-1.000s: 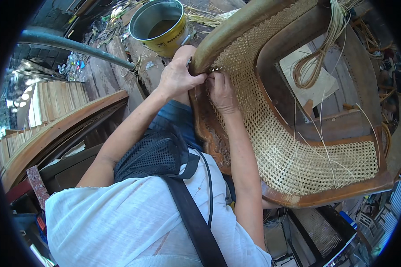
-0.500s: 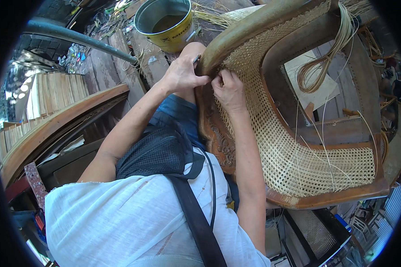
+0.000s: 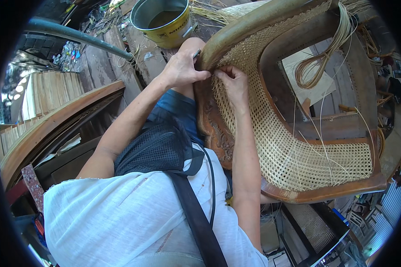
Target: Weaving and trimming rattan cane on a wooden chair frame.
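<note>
Your left hand (image 3: 181, 69) grips a small tool (image 3: 196, 54); your right hand (image 3: 234, 82) pinches the cane (image 3: 272, 133) beside it. Next, pull that strand tight.

Only 1 view was there, from a camera on the person's head. It looked steeply down over the white shirt (image 3: 120, 218) and sat close to both hands. The wooden chair frame (image 3: 218, 138) filled the right side. The rim bent round and went dark.
</note>
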Available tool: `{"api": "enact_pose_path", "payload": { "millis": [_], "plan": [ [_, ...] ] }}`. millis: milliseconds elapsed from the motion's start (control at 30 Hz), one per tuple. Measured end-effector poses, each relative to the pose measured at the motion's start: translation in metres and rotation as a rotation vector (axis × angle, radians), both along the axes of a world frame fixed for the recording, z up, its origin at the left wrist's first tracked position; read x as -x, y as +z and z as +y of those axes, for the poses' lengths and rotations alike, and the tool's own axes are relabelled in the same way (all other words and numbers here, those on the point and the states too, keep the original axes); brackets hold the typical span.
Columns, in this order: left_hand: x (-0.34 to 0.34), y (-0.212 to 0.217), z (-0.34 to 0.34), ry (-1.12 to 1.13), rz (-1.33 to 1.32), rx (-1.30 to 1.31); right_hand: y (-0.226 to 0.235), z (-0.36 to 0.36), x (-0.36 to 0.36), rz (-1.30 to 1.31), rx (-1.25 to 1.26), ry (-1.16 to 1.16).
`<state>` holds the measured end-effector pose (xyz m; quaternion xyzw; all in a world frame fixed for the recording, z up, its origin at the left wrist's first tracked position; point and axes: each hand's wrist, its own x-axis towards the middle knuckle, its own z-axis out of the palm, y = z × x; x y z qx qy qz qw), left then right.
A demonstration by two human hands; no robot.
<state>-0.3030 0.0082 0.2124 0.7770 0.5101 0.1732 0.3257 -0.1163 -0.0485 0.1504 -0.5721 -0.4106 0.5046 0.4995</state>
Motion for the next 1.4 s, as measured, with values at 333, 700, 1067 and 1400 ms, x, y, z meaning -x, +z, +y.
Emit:
{"api": "enact_pose_path", "payload": {
  "millis": [333, 700, 1067, 1400],
  "plan": [
    [-0.006, 0.019, -0.004, 0.019, 0.060, 0.037, -0.006, 0.004, 0.000, 0.394, 0.066, -0.055],
    [0.002, 0.021, -0.015, -0.029, 0.040, 0.000, 0.015, -0.018, 0.014, -0.159, -0.044, -0.133],
    [-0.076, 0.057, -0.113, -0.629, 0.188, -0.181, 0.066, -0.151, 0.008, -0.099, -0.126, -0.405],
    [-0.113, 0.037, -0.097, -0.503, -0.502, 0.954, 0.076, -0.204, -0.076, 0.609, -0.208, -0.903]
  ]
}}
